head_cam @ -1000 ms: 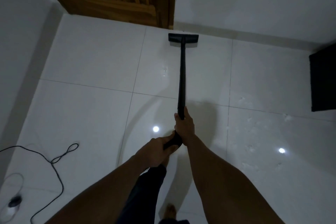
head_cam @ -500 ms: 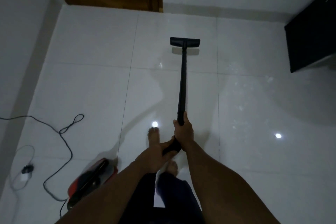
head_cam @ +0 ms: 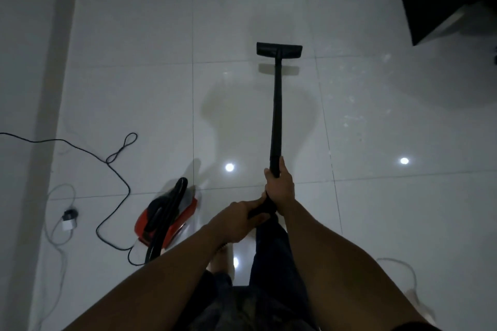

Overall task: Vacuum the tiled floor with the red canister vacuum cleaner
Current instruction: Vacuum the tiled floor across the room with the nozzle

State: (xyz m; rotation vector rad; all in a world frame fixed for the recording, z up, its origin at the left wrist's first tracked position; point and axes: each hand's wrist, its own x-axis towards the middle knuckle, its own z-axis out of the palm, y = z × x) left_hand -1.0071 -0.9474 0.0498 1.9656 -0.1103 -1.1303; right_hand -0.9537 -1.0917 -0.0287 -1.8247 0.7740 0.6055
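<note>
On white tiles, both hands' fingers grip the unlabelled black wand (head_cam: 276, 115): left hand (head_cam: 236, 219), right hand (head_cam: 279, 187).

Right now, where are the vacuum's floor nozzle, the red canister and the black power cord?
floor nozzle (head_cam: 279, 50), head view, top of head.
red canister (head_cam: 172, 226), head view, red shell.
black power cord (head_cam: 118, 154), head view, crossing below loop.

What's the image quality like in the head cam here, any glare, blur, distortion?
Head view: dim overall. Glossy tiled floor shows three round light glints, brightest near the wand. Floor nozzle has a faint reflection or shadow just below it. Wide-angle bending at the edges; forearms loom large. Red canister and white specks at right look soft.
</note>
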